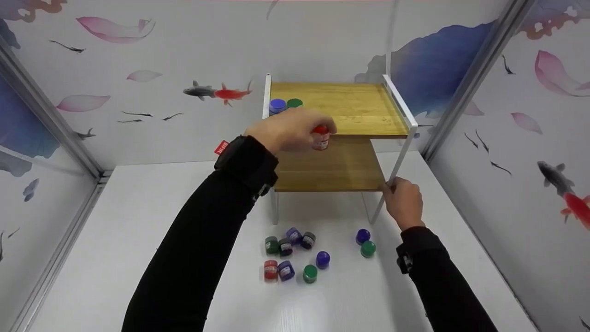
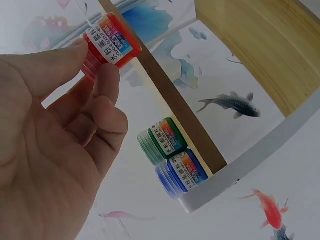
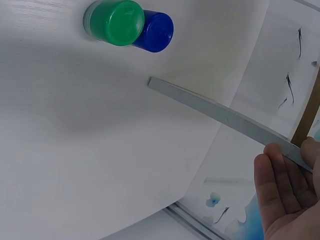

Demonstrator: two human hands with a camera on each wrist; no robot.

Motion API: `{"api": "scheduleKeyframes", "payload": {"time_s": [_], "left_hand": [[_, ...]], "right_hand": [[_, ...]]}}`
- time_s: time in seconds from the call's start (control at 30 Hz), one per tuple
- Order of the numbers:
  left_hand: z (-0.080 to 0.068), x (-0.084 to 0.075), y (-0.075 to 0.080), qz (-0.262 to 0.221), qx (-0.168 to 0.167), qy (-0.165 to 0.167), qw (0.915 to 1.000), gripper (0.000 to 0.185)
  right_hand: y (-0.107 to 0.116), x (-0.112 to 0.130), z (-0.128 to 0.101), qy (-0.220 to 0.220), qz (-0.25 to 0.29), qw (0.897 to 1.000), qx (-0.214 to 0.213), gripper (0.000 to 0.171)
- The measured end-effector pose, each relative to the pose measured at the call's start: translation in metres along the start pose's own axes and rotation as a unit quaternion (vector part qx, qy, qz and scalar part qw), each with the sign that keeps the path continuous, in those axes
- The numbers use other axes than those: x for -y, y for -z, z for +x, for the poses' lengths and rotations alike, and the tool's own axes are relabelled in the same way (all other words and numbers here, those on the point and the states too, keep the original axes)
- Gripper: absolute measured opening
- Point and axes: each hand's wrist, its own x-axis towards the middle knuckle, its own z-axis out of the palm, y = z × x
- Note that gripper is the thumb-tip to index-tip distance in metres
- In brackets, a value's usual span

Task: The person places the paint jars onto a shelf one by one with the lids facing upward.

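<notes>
My left hand (image 1: 295, 131) pinches a small red paint jar (image 1: 321, 137) between thumb and fingers, raised by the front edge of the upper wooden shelf (image 1: 350, 108). In the left wrist view the red jar (image 2: 110, 42) sits at my fingertips (image 2: 105, 80), with a green jar (image 2: 161, 141) and a blue jar (image 2: 181, 175) on the shelf's left end. My right hand (image 1: 403, 200) grips the rack's white front right leg (image 1: 396, 170) near the lower shelf (image 1: 329, 168). In the right wrist view my fingers (image 3: 280, 185) curl round that leg (image 3: 220, 112).
Several small jars in red, green, blue and purple lie on the white table (image 1: 138, 240) in front of the rack, in a cluster (image 1: 292, 253). A blue and green pair (image 1: 365, 243) sits near my right wrist. Patterned walls close in on three sides.
</notes>
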Motion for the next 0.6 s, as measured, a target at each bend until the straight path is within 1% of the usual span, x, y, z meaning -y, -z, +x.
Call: {"api": "scheduleKeyframes", "payload": {"time_s": [0.23,0.47,0.6], "left_hand": [[0.004,0.012,0.01,0.029,-0.041,0.035,0.9981,0.036],[0.017,0.016,0.017,0.05,-0.071,0.039,0.9954,0.038],[0.024,0.017,0.017,0.068,-0.086,0.044,0.9929,0.038]], "right_hand": [[0.001,0.003,-0.001,0.007,0.001,1.0,0.005,0.02],[0.002,0.004,0.0,-0.006,0.003,1.0,0.005,0.021],[0.003,0.003,-0.001,-0.007,0.003,1.0,0.004,0.021]]}}
